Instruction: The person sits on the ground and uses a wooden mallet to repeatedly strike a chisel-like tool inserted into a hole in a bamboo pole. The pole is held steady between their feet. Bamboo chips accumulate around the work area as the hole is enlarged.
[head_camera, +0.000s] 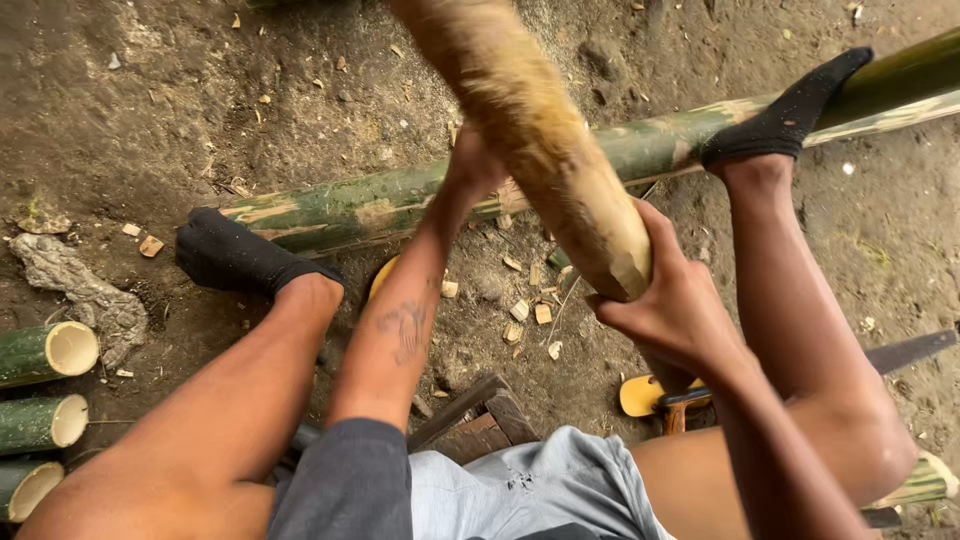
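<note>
Head view, bare dirt ground (200, 110) strewn with chips, right hand (665, 300) clamped on wooden club (540, 140), left hand (475, 165) gripping bamboo pole (370, 205)

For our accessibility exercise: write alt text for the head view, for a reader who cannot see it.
A seated person's right hand grips a thick wooden club; the left hand rests on a long green bamboo pole on dirt, pinned under both socked feet.

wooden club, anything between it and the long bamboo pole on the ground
Only the left hand shows in that gap: it rests on the long bamboo pole under the raised wooden club, which the right hand grips.
</note>
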